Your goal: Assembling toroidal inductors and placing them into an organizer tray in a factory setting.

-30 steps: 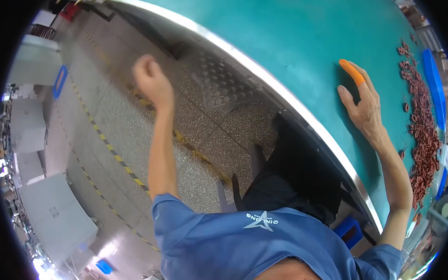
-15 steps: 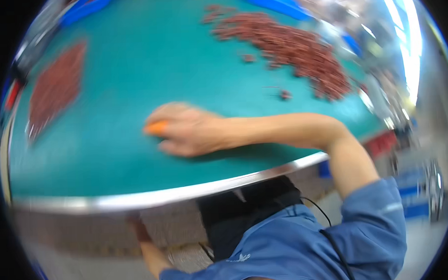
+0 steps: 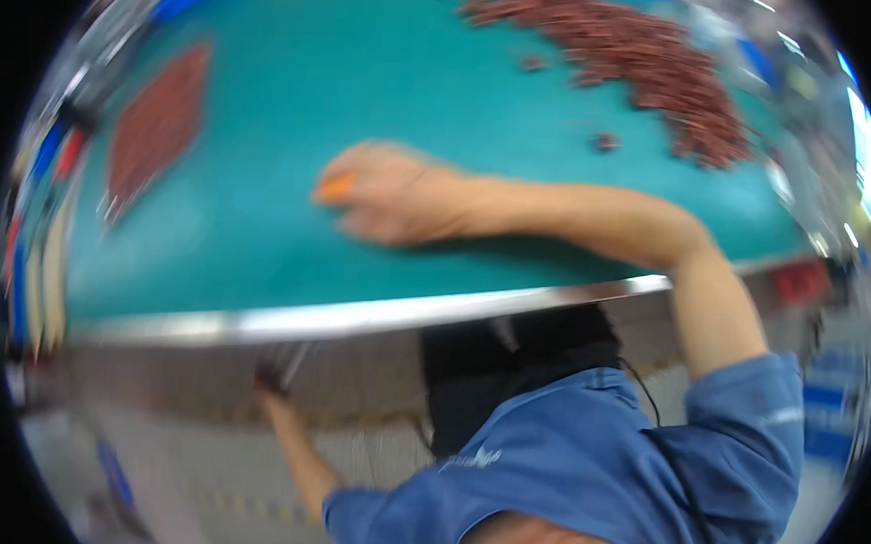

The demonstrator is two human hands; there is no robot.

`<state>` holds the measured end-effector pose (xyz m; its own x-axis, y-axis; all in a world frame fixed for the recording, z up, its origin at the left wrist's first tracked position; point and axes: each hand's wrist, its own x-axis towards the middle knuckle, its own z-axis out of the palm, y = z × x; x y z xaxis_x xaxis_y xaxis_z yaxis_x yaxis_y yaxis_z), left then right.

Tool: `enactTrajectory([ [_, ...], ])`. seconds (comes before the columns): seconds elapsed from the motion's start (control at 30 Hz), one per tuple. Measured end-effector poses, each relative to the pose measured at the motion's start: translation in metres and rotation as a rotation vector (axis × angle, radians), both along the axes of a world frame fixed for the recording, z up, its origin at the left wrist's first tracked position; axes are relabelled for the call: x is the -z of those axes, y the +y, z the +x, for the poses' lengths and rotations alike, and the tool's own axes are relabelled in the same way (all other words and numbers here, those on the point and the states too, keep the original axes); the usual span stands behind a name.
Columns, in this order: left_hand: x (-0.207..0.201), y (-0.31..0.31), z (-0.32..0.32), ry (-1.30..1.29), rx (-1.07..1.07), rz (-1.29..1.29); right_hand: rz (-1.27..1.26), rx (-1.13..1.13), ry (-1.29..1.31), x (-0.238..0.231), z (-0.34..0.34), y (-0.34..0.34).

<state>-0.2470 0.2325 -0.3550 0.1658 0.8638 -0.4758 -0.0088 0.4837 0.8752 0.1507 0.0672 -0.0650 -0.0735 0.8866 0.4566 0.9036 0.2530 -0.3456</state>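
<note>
My right hand (image 3: pixel 399 198) is over the green tabletop (image 3: pixel 291 248), a little in from its front edge, and closed around a small orange object (image 3: pixel 336 188). Only one end of that object shows, so its kind is hidden. Below the table's edge, on the left, hangs my left hand (image 3: pixel 271 379), dark and smeared. Thin pale streaks show beside it, and I cannot make out its fingers or whether it holds anything. To the left of my right hand lies a flat, diamond-shaped patch of small reddish-brown pieces (image 3: pixel 160 123).
A long heap of reddish-brown pieces (image 3: pixel 630 59) spreads across the far right, with a few strays such as one small piece (image 3: pixel 606 142) near it. Blue trays (image 3: pixel 179 3) show at the far edge. The table has a shiny metal front edge (image 3: pixel 360 319).
The whole view has shifted, so the table and both hands appear higher and further right. My right hand keeps its grip on the orange object. Pale streaks now show beside my left hand.
</note>
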Motion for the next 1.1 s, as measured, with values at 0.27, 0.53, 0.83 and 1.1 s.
enactTrajectory([
  [0.27,-0.144,-0.137,-0.174,-0.209,-0.478,0.169,-0.013,-0.024,-0.019,-0.003,-0.019,0.004],
  [0.53,-0.283,-0.263,-0.283,-0.072,-0.541,0.426,-0.031,0.008,0.057,-0.02,-0.02,-0.007],
  [0.83,-0.436,-0.219,-0.116,0.056,-0.296,0.927,0.463,-0.519,-0.071,-0.15,-0.163,-0.094],
  [1.1,-0.529,-0.233,0.07,0.632,0.478,1.28,0.445,-0.352,0.674,-0.162,-0.164,-0.126],
])
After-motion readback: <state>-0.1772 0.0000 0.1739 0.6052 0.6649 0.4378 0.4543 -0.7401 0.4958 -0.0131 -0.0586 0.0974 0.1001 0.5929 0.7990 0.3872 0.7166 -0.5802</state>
